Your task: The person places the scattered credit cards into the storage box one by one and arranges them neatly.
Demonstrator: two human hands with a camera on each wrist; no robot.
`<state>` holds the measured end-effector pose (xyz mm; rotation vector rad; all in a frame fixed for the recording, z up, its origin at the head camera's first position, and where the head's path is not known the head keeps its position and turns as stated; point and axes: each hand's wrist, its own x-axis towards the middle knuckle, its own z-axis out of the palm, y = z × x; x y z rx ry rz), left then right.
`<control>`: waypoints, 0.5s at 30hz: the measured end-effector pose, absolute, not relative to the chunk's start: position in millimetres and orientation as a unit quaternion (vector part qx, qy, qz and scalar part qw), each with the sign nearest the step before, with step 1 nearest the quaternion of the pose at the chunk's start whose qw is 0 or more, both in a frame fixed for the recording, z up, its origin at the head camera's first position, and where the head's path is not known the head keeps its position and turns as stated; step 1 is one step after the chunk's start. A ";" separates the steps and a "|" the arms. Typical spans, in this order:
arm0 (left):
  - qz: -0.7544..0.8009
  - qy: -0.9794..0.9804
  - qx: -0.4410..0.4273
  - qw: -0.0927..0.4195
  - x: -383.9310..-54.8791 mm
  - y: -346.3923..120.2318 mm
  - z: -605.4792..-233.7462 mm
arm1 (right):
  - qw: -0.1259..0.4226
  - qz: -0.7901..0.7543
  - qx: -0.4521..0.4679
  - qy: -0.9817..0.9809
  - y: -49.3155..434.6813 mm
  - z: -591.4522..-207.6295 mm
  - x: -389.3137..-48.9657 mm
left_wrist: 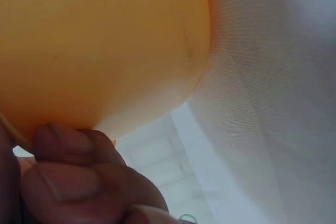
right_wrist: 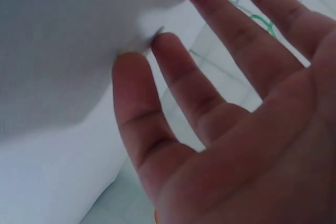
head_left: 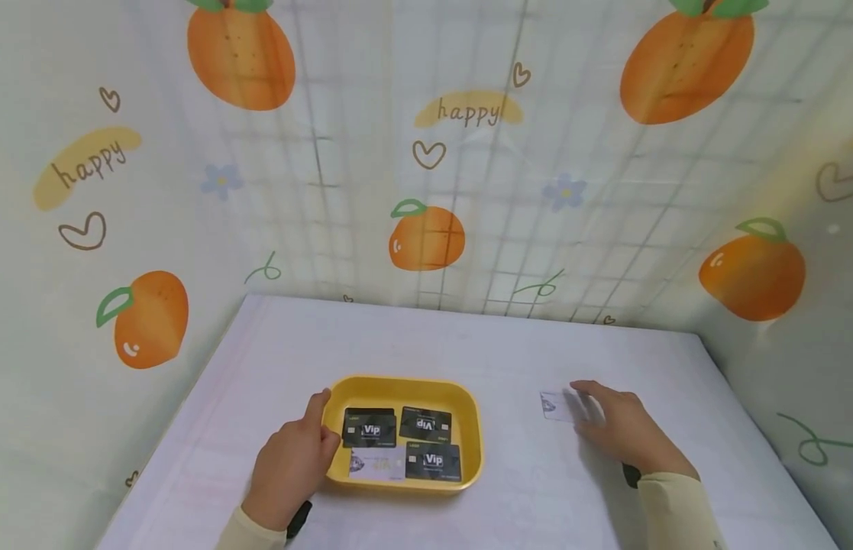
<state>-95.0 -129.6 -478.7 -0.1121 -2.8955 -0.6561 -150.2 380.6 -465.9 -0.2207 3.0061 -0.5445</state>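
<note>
On the white table stands a yellow tray (head_left: 399, 487), and my left hand (head_left: 290, 462) grips its left rim. The left wrist view shows curled fingertips (left_wrist: 63, 145) against the tray's outer wall. Inside the tray lie several black VIP cards (head_left: 433, 461) and a pale silver card (head_left: 376, 464) at the front left. To the right of the tray, my right hand (head_left: 618, 426) reaches over another pale card (head_left: 555, 406), its fingers extended and spread. That card's right part is hidden by the hand. In the right wrist view the fingertips (right_wrist: 131, 72) are close to the table surface.
White cloth walls with orange prints (head_left: 426, 238) rise behind and beside the table. The bare tabletop (head_left: 515, 458) stretches between the tray and my right hand.
</note>
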 end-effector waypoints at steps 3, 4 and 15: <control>-0.221 -0.972 -0.034 0.076 -95.4 -129.7 -478.4 | 0.030 -0.182 -0.078 0.980 381.3 -466.2 -149.4; -0.221 -0.972 -0.033 0.073 -95.5 -129.8 -478.3 | 0.028 -0.184 -0.080 0.979 381.4 -466.6 -149.3; -0.221 -0.970 -0.040 0.089 -93.6 -130.3 -477.1 | 0.011 -0.167 -0.094 0.981 382.0 -469.8 -151.2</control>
